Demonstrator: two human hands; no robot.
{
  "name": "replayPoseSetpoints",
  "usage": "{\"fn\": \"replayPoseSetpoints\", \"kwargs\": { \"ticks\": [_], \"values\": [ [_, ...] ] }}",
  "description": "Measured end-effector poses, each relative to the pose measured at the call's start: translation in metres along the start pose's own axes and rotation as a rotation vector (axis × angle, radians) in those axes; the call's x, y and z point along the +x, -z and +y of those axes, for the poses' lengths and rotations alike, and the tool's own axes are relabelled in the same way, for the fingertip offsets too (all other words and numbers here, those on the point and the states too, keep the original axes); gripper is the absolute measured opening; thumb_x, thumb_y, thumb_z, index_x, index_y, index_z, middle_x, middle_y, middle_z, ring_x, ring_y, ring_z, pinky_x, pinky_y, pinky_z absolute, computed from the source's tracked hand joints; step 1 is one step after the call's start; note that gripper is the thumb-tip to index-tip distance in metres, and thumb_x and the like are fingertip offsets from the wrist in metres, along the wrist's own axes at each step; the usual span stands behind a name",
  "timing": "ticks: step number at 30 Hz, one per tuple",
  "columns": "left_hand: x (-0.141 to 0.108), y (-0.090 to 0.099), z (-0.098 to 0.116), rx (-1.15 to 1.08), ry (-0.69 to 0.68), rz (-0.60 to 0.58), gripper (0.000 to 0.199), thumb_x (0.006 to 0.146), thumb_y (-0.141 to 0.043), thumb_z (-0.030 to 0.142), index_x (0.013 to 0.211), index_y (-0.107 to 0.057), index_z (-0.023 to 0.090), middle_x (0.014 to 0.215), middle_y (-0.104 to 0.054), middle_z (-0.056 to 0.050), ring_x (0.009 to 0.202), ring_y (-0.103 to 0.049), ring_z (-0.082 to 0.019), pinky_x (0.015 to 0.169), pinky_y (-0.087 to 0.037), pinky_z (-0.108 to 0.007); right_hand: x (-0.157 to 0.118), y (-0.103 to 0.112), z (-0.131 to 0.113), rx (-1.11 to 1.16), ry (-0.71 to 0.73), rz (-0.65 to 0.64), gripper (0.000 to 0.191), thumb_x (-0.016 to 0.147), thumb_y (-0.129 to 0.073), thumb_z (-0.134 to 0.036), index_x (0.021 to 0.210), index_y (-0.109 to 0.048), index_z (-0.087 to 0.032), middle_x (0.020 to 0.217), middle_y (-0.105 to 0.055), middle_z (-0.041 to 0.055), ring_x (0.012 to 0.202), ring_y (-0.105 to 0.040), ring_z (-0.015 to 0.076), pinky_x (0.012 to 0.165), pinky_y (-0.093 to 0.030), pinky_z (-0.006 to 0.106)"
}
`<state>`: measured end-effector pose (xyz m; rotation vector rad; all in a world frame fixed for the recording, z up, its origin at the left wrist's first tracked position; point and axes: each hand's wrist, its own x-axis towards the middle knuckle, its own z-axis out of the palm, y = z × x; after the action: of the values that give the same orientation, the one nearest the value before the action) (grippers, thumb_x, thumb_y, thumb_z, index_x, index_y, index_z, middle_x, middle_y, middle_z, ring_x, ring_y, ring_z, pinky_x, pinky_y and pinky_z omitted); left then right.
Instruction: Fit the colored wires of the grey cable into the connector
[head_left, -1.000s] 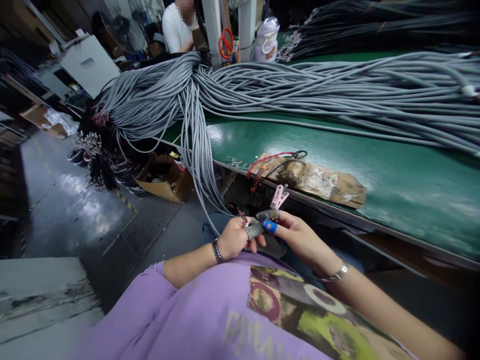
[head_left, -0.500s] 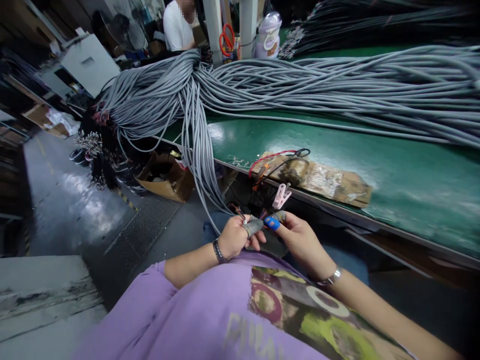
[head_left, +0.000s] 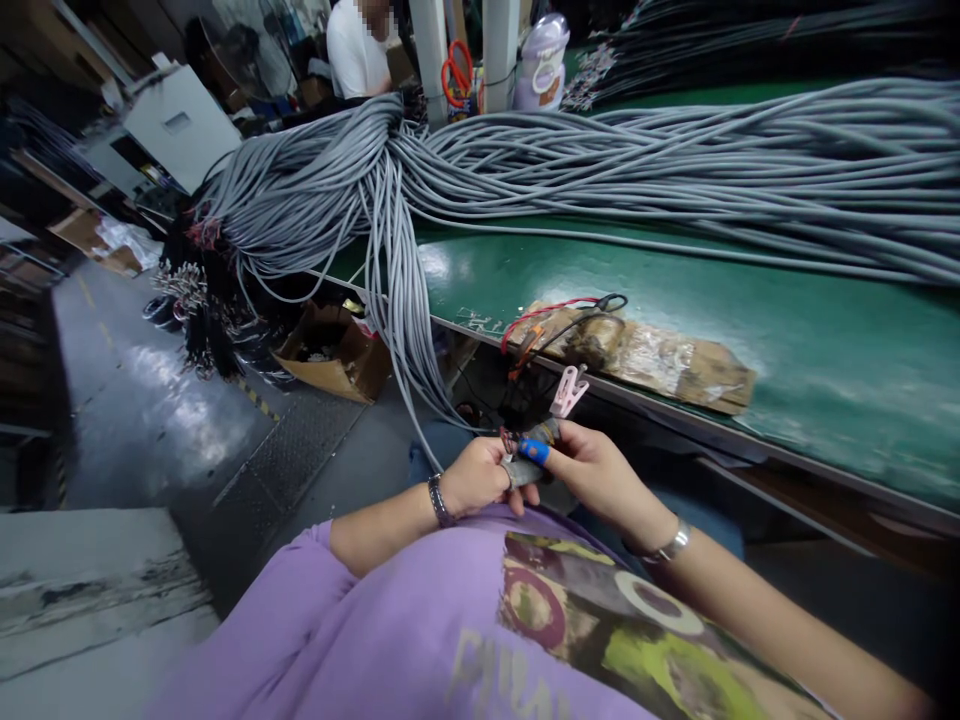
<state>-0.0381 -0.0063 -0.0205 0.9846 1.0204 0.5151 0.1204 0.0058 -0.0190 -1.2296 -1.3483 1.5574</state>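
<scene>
Close together over my lap, both hands work at the end of a grey cable. My left hand [head_left: 480, 478] has its fingers closed round the cable end, with thin dark reddish wires [head_left: 508, 438] sticking up by its fingertips. My right hand [head_left: 600, 475] pinches at these wires; its thumb wears a blue cover and other fingertips are wrapped in grey tape. What lies between the right fingertips is too small to tell. Just above them a pink clip [head_left: 569, 391] is fixed at the table edge. Grey cables [head_left: 405, 290] hang from the table toward my left hand.
A long bundle of grey cables [head_left: 675, 165] lies across the green table [head_left: 825, 370]. Taped cardboard [head_left: 712, 375] with red and black leads rests near its edge. An open carton [head_left: 330, 355] stands below at left. Farther back are a person in white [head_left: 356, 50] and a purple container [head_left: 541, 65].
My right thumb has moved slightly left and down, closer to my left fingertips. The reddish wires now stand up between the two hands. The view has shifted a little.
</scene>
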Motion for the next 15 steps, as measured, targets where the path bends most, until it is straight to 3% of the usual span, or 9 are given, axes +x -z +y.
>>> {"fn": "replayPoseSetpoints", "kwargs": {
  "ticks": [5,10,15],
  "values": [
    [0.001,0.0,0.0,0.016,-0.012,0.041,0.04,0.07,-0.066,0.052,0.065,-0.055,0.013,0.056,-0.062,-0.003,0.038,-0.052,-0.007,0.038,-0.027,-0.018,0.0,-0.002,0.008,-0.062,0.036,0.099,0.043,0.067,-0.069,-0.063,0.069,-0.061,-0.021,0.062,-0.061,0.0017,0.057,-0.051,0.0154,0.056,-0.044,0.028],
    [0.005,0.001,-0.008,-0.127,-0.087,0.137,0.046,0.072,-0.063,0.059,0.072,-0.052,0.014,0.064,-0.066,-0.005,0.04,-0.054,-0.008,0.036,-0.024,-0.019,-0.002,-0.002,0.015,0.065,-0.015,0.179,0.041,0.07,-0.068,-0.061,0.071,-0.058,-0.021,0.065,-0.06,0.001,0.06,-0.052,0.015,0.058,-0.045,0.028],
    [0.003,0.0,-0.004,-0.051,-0.072,0.083,0.048,0.071,-0.065,0.06,0.067,-0.054,0.013,0.06,-0.063,-0.004,0.04,-0.054,-0.008,0.036,-0.024,-0.018,-0.005,-0.005,0.011,0.159,-0.055,0.162,0.038,0.07,-0.071,-0.056,0.068,-0.057,-0.021,0.063,-0.057,-0.0009,0.059,-0.051,0.0136,0.058,-0.045,0.027]
  ]
}}
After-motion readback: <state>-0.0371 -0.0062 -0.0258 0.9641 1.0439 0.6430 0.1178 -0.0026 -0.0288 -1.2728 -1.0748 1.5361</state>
